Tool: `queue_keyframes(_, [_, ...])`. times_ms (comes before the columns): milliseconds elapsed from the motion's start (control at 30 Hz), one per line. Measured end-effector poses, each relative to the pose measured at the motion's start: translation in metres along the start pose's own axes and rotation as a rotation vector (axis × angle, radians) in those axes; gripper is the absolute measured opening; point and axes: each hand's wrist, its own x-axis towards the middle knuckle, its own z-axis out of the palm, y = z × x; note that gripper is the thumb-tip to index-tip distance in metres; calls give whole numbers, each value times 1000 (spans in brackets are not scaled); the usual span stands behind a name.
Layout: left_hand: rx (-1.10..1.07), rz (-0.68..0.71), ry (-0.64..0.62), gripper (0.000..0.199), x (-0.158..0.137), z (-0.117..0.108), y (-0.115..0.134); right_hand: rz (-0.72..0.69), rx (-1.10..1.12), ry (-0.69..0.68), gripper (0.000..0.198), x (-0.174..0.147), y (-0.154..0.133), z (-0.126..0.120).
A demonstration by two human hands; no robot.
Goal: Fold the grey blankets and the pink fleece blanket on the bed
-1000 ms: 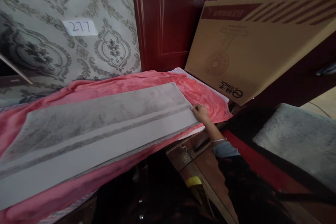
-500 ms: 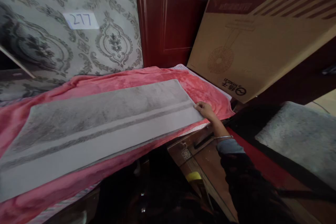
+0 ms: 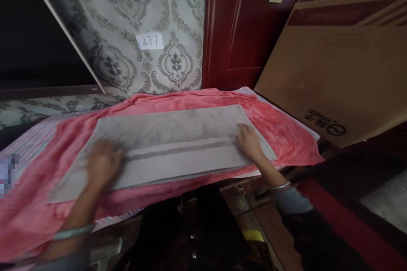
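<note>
A long grey cloth (image 3: 178,129), plush at the back with smooth pale bands along the front, lies spread on a pink blanket (image 3: 280,135). Over the cloth's left part is my left hand (image 3: 103,163), smeared by motion, so its fingers cannot be read. My right hand (image 3: 249,139) rests on the cloth near its right end, fingers bent and a little apart, with nothing seen in them. A thin bracelet circles the right wrist; a wider pale band is on the left one.
A large cardboard box (image 3: 337,72) leans at the right by a dark red door (image 3: 235,29). Patterned wallpaper bears a paper marked 277 (image 3: 150,41). A dark screen (image 3: 41,38) stands at the back left. A wooden drawer front (image 3: 243,197) is below the blanket.
My left hand has come into view over the cloth. My right hand has left the cloth's right edge and lies further in on it. The view has swung left.
</note>
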Motion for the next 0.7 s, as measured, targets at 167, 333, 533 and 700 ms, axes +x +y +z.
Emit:
queue_keyframes(167, [-164,406,-388,62,28,49,125,-390,-15,-240,59,-2,-110,33])
queue_keyframes(333, [-187,451,-464,61,15,63,150,-493,-38,-353,54,-11,-123,48])
queue_keyframes(533, [-66,241,-442,61,18,54,80,-350,-139,-367,59,7,-51,45])
queue_keyframes(700, [99,-148,-392,60,5,27,-32,-114,-202,-258,62,17,69,46])
